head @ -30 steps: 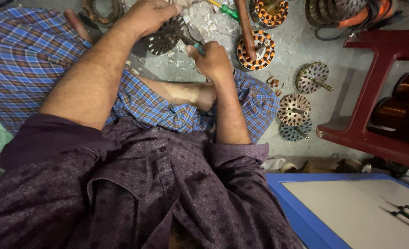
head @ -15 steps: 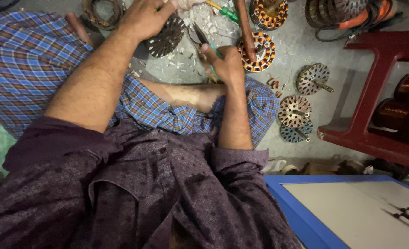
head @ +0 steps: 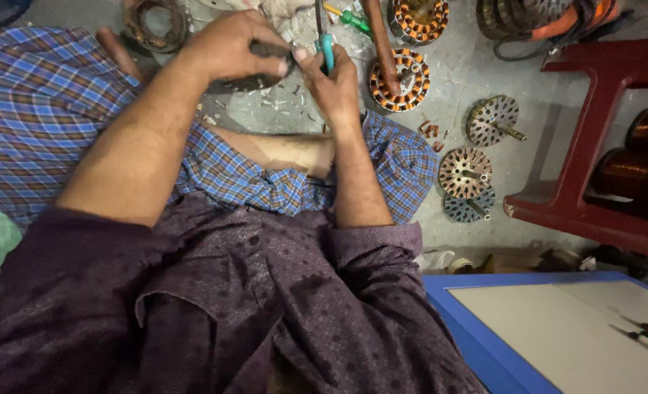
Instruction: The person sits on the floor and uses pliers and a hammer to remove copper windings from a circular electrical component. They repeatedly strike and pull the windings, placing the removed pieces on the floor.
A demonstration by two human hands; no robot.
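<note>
The left hand curls its fingers tightly around a dark round motor part, steadying it above the floor; the right hand pinches teal-handled pliers against it, wound stators lying nearby.

Grey floor carries it all: a copper-wound stator, three slotted metal discs, a red stool, scattered metal scraps.
</note>
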